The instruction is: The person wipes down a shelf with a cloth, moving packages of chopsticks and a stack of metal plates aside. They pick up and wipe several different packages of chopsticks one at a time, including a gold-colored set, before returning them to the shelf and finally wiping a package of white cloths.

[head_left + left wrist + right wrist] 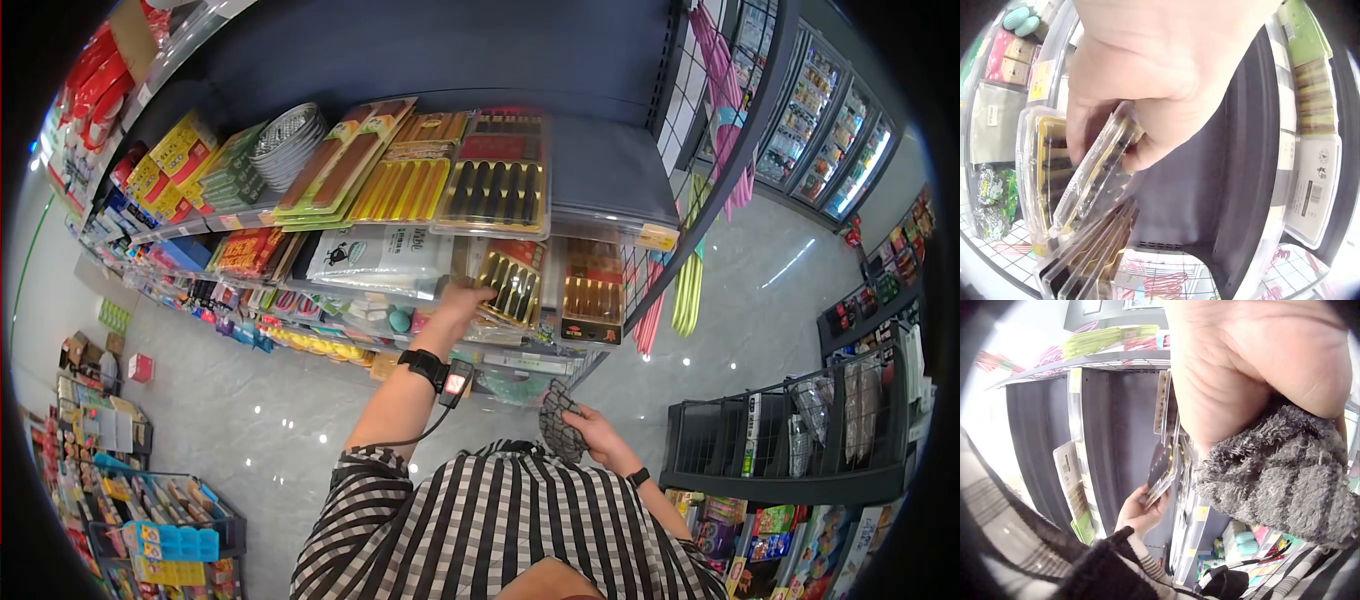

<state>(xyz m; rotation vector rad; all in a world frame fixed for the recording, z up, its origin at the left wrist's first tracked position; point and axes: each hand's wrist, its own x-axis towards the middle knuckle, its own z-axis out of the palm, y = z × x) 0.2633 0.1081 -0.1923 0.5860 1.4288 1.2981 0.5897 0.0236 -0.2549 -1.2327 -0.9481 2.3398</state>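
Observation:
On the lower shelf, my left hand [460,308] grips the edge of a clear plastic pack of dark chopsticks [512,285] on a gold backing. In the left wrist view the thumb and fingers pinch this pack [1094,169], which stands tilted beside another like it [1041,169]. Brown chopstick packs [592,290] stand to the right of it. Low in front of the body, my right hand [598,437] holds a grey cloth [562,420] with a dark grid pattern. Its fuzzy, looped surface [1272,481] shows close up in the right wrist view.
Above, the upper shelf holds more chopstick packs [492,190] and stacked metal strainers [290,145]. White packages [380,255] lie left of the left hand. A wire mesh panel [640,270] with hanging pink and green items closes the shelf's right end. A black rack [790,440] stands at right.

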